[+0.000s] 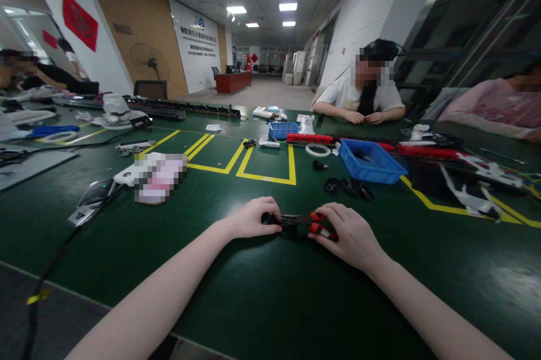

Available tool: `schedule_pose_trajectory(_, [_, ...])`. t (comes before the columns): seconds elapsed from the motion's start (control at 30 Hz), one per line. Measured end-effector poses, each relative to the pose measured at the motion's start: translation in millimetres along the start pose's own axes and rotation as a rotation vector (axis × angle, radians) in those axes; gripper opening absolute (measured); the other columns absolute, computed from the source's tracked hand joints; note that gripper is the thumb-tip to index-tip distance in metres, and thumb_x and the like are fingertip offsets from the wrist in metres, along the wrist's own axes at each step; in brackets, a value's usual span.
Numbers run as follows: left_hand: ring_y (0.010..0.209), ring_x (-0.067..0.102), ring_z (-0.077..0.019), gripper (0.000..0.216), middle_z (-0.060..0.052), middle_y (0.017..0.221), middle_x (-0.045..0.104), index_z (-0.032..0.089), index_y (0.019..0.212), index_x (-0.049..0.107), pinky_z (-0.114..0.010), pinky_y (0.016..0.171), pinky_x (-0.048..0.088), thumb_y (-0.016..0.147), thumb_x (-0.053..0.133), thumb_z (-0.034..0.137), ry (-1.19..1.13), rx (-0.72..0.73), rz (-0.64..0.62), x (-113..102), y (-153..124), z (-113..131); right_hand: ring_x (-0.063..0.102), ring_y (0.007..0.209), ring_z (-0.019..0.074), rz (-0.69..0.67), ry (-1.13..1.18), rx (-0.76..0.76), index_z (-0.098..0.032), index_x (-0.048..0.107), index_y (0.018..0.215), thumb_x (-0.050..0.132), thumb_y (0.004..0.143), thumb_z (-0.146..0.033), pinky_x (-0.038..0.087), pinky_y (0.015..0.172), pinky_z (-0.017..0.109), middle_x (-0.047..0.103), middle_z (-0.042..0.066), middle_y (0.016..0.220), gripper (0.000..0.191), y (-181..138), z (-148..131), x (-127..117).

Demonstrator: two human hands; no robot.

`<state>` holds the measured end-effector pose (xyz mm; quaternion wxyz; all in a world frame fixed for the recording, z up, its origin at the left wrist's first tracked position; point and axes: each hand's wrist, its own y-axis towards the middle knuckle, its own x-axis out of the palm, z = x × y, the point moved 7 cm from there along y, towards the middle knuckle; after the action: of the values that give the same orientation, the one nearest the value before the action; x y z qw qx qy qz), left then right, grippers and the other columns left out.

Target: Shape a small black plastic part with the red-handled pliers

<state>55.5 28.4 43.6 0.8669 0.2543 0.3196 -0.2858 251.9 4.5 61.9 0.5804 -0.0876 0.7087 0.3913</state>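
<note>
My right hand [349, 233] grips the red handles of a pair of pliers [322, 230], whose dark jaws point left. The handles stand somewhat apart. Closed round a small black part [269, 218], my left hand [256, 218] meets the tips of the jaws. Whether the jaws bite on that part I cannot tell, and its exact kind is too small to make out. Both hands are just above the green table [262, 287], near its front middle. Beyond the right hand lie black pieces [349, 186] and a small black cylindrical part [320, 165].
A blue bin [372, 163] with dark parts stands at back right, a smaller blue bin [283, 130] farther off. To the left lie a blurred pinkish flat object [158, 182] and a white device with a cable [95, 196]. A person [367, 89] sits opposite, another at far right.
</note>
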Motion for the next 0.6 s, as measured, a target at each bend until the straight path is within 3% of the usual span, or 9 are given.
schedule_pose_trajectory(0.2, [0.094,0.062,-0.0199,0.013,-0.007,0.104,0.063,0.017,0.091,0.069,-0.032,0.087,0.05,0.081,0.072,0.025,0.006,-0.003,0.003,-1.3,-0.3,2.4,0.061,0.103,0.0284,0.003,0.004,-0.013,-0.02,0.058,0.115,0.057,0.089,-0.05,0.047,0.087,0.042,0.065,0.012,0.111,0.04,-0.1,-0.1,-0.3])
schedule_pose_trajectory(0.6, [0.097,0.061,-0.0211,0.015,-0.006,0.105,0.064,0.018,0.091,0.068,-0.033,0.089,0.049,0.081,0.074,0.028,0.031,0.001,0.01,1.9,0.3,-1.2,0.062,0.099,0.0274,-0.023,0.012,-0.029,-0.017,0.061,0.116,0.059,0.088,-0.048,0.048,0.082,0.041,0.066,0.013,0.111,0.042,-0.7,-1.1,2.6])
